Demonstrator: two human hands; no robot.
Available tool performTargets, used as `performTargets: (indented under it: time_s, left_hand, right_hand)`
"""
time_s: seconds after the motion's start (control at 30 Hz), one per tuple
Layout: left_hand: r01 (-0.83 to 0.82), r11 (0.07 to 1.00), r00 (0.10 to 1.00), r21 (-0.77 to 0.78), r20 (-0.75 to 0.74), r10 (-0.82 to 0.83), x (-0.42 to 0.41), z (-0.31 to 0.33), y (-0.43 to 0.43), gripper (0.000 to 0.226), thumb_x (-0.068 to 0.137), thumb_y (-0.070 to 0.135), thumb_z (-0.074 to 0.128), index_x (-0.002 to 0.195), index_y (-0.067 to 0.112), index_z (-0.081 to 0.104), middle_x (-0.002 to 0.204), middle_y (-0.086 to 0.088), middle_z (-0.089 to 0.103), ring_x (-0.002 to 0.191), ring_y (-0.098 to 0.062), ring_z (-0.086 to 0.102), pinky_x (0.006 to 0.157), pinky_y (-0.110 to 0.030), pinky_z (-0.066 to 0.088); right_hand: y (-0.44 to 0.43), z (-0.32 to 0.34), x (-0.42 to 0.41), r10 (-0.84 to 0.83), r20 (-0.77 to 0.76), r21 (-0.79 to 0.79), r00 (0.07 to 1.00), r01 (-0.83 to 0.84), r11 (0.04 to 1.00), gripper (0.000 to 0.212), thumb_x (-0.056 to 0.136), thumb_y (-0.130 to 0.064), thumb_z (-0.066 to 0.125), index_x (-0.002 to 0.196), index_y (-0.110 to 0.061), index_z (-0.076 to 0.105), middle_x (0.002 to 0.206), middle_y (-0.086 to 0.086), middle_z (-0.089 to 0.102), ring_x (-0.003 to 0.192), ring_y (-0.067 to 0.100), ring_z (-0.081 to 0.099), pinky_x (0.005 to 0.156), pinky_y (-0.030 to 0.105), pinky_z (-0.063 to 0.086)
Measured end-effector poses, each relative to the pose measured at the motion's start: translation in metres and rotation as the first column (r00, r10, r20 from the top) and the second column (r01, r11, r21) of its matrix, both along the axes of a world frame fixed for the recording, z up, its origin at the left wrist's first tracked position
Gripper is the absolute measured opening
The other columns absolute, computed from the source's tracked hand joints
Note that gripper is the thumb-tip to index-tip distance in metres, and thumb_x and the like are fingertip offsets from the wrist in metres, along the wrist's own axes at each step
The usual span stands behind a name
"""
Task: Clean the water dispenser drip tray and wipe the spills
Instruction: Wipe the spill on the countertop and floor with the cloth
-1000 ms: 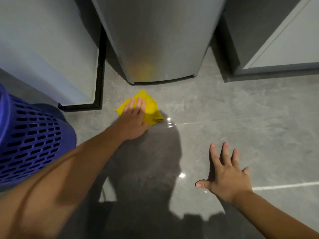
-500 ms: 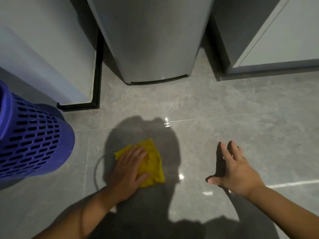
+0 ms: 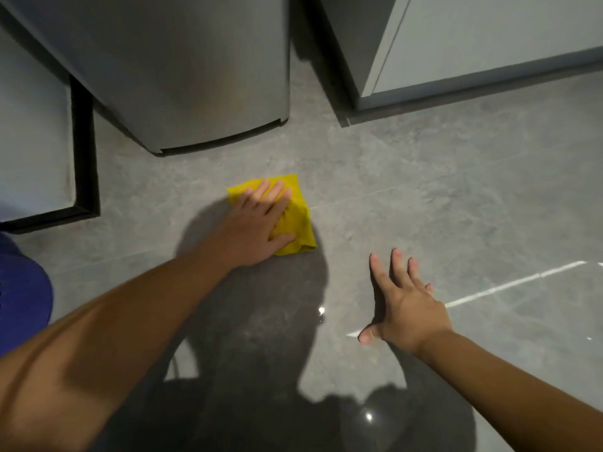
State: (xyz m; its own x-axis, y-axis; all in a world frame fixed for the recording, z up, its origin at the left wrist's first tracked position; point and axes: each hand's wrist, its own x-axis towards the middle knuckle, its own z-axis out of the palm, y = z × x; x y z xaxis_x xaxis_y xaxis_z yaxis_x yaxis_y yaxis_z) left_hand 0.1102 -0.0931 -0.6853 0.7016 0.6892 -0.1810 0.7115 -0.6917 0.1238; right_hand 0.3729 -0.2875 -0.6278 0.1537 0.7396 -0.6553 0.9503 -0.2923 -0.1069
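Since the earlier frame we pushed the yellow cloth (image 3: 301, 223) up-frame; the left hand (image 3: 257, 226) presses it flat-fingered. The right hand (image 3: 408, 308), splayed and empty, braces on the floor (image 3: 456, 190); any wet tile may slide it.

A: How many cams?
B: One. Head-worn, wide-angle.
A: Facing which way?
B: Fwd and steeply down, almost straight onto the floor (image 3: 456, 207).
A: How near?
B: Near. Both forearms run in from the btm corners, w/ the left hand (image 3: 257, 226) at mid-frame and the right hand (image 3: 404, 308) just below and right of it.
A: Far side of the floor?
B: Only low parts show: dispenser (image 3: 195, 76) at the top edge, cabinet (image 3: 489, 37) in the top-right corner, basket (image 3: 23, 298) cut by the left edge. Their sides lean outward w/ the lens.
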Motion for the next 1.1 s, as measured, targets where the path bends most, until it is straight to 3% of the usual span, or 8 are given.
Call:
performTargets:
  time_s: [0.17, 0.37, 0.57, 0.7, 0.8, 0.93, 1.0, 1.1]
  left_hand:
    - [0.179, 0.982, 0.984, -0.055, -0.013, -0.180, 0.036, -0.003, -0.063, 0.088, 0.095, 0.068, 0.038, 0.165, 0.016, 0.023, 0.173, -0.010, 0.017, 0.160, -0.035, 0.013, 0.128, -0.052, 0.012]
    - [0.293, 0.951, 0.956, -0.097, 0.030, -0.292, -0.016, -0.003, -0.172, 0.086, 0.097, 0.064, 0.045, 0.165, 0.018, 0.020, 0.174, -0.006, 0.018, 0.160, -0.030, 0.011, 0.128, -0.048, 0.010]
    - [-0.033, 0.986, 0.999, -0.162, -0.007, 0.033, -0.127, 0.006, -0.163, 0.085, 0.099, 0.071, 0.036, 0.161, 0.014, 0.033, 0.168, -0.011, 0.030, 0.153, -0.038, 0.032, 0.124, -0.047, 0.021]
    - [-0.340, 0.926, 0.939, -0.163, -0.116, 0.324, -0.139, 0.011, -0.087, 0.103, 0.090, 0.083, 0.015, 0.165, 0.013, 0.020, 0.173, -0.010, 0.012, 0.159, -0.034, 0.014, 0.126, -0.050, 0.016]
    - [-0.423, 0.893, 0.904, -0.154, -0.142, 0.404, -0.107, 0.006, -0.020, 0.097, 0.093, 0.082, 0.020, 0.166, 0.020, 0.003, 0.175, -0.005, -0.004, 0.161, -0.029, -0.002, 0.128, -0.047, 0.005]
    - [-0.366, 0.917, 0.925, -0.157, -0.165, 0.341, -0.040, -0.002, 0.041, 0.089, 0.099, 0.071, 0.031, 0.166, 0.024, -0.005, 0.174, -0.003, -0.013, 0.161, -0.026, -0.010, 0.129, -0.048, 0.000]
    - [-0.267, 0.951, 0.959, -0.153, -0.136, 0.248, 0.001, -0.006, 0.043, 0.084, 0.102, 0.066, 0.032, 0.166, 0.025, -0.003, 0.175, -0.001, -0.011, 0.161, -0.025, -0.010, 0.129, -0.047, -0.001]
    - [-0.027, 0.993, 1.000, -0.113, 0.001, 0.027, 0.063, 0.000, 0.004, 0.080, 0.100, 0.064, 0.031, 0.166, 0.022, 0.017, 0.175, -0.005, 0.010, 0.161, -0.030, 0.008, 0.128, -0.049, 0.008]
  right_hand:
    - [-0.001, -0.001, 0.001, -0.017, -0.005, 0.006, 1.000, 0.017, 1.000, 0.149, 0.060, -0.068, 0.086, 0.157, -0.042, -0.025, 0.167, 0.000, -0.033, 0.155, 0.034, -0.024, 0.123, 0.061, 0.015]
    - [-0.004, -0.006, 0.003, -0.026, -0.016, 0.017, 1.000, 0.026, 1.000, 0.149, 0.060, -0.067, 0.087, 0.157, -0.043, -0.024, 0.168, 0.000, -0.033, 0.155, 0.034, -0.024, 0.123, 0.063, 0.015]
    - [-0.009, -0.014, 0.005, -0.053, -0.058, 0.035, 0.997, 0.055, 0.998, 0.150, 0.058, -0.064, 0.089, 0.157, -0.043, -0.022, 0.167, -0.003, -0.034, 0.155, 0.032, -0.025, 0.124, 0.063, 0.010]
    - [-0.009, -0.018, 0.006, -0.059, -0.091, 0.045, 0.994, 0.064, 0.997, 0.151, 0.060, -0.062, 0.090, 0.158, -0.042, -0.023, 0.167, -0.002, -0.035, 0.154, 0.034, -0.028, 0.123, 0.063, 0.007]
    - [-0.012, -0.018, 0.009, -0.065, -0.165, 0.077, 0.984, 0.079, 0.994, 0.145, 0.065, -0.060, 0.087, 0.159, -0.039, -0.021, 0.168, -0.002, -0.031, 0.155, 0.034, -0.025, 0.124, 0.061, 0.003]
    - [-0.037, -0.011, 0.029, -0.206, -0.376, 0.254, 0.904, 0.314, 0.915, 0.104, 0.085, -0.043, 0.077, 0.163, -0.035, 0.009, 0.172, -0.003, 0.009, 0.157, 0.022, 0.016, 0.122, 0.043, 0.026]
    - [-0.053, -0.007, 0.041, -0.274, -0.380, 0.352, 0.884, 0.412, 0.840, 0.081, 0.088, -0.032, 0.073, 0.157, -0.031, 0.029, 0.157, 0.000, 0.037, 0.140, 0.019, 0.042, 0.109, 0.034, 0.040]
    - [-0.067, -0.005, 0.053, -0.354, -0.344, 0.384, 0.870, 0.475, 0.792, 0.051, 0.090, -0.024, 0.069, 0.137, -0.026, 0.050, 0.124, -0.001, 0.059, 0.110, 0.019, 0.059, 0.091, 0.032, 0.047]
